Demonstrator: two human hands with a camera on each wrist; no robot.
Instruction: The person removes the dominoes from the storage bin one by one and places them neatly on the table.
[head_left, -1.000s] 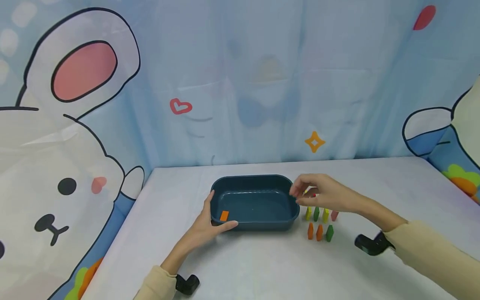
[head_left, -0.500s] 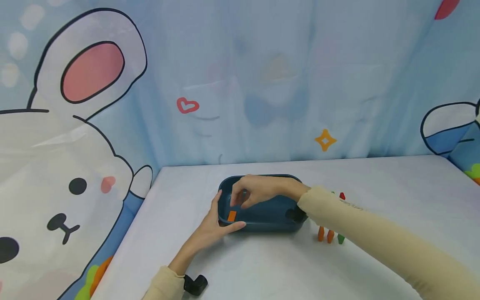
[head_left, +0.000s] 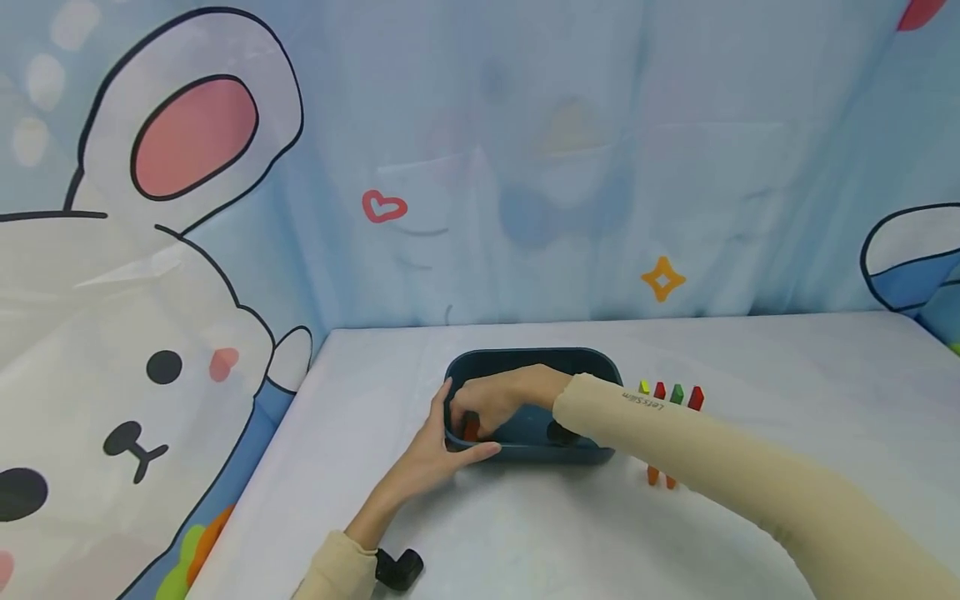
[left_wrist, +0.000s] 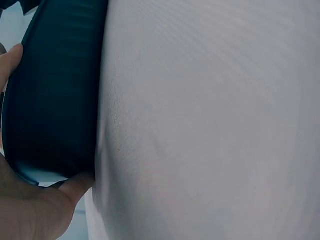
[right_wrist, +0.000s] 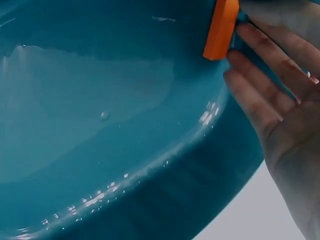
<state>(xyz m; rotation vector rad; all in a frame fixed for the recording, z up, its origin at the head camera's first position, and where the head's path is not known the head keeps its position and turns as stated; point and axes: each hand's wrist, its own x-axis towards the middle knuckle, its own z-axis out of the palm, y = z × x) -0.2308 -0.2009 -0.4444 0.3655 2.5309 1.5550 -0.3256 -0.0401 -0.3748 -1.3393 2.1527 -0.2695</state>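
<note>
My left hand point(head_left: 431, 454) holds the left end of a dark teal plastic basin point(head_left: 570, 452), thumb along its near wall and fingers at its left side. In the left wrist view, the thumb of that hand point(left_wrist: 35, 207) bends round the basin's end wall point(left_wrist: 60, 100). Inside the basin, at its near left corner, my right hand point(head_left: 491, 400) grips a small orange block point(head_left: 471, 428). The right wrist view has the orange block point(right_wrist: 221, 30) by the fingertips of the right hand point(right_wrist: 285, 95); part of the grip lies beyond the frame's top.
Right of the basin, several small blocks stand in rows on the white table point(head_left: 562, 533), among them a red block point(head_left: 697, 397), a green block point(head_left: 677, 392) and an orange block point(head_left: 653, 476). My right sleeve point(head_left: 697, 450) hides part of them. A cartoon-printed curtain point(head_left: 465, 167) hangs behind.
My right hand has moved left from above the standing blocks into the basin and reached down to the orange block there. The left hand stays at the basin; the view has shifted slightly.
</note>
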